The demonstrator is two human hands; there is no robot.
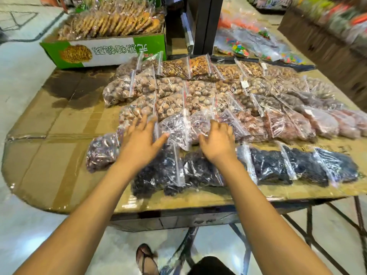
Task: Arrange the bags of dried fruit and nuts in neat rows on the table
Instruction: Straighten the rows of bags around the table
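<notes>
While the cardboard-covered counter (49,155) already carries most bags (208,92) in overlapping rows, its near-left end looks ragged. A green biscuit box (103,50) crowds the far edge. One reddish bag (102,151) sits askew. Left hand (142,140) rests fingers spread on bags; right hand (217,140) curls over one, grip uncertain.

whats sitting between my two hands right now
A clear zip bag of reddish-purple dried fruit lies between the left hand and the right hand, seen in the head view.
</notes>
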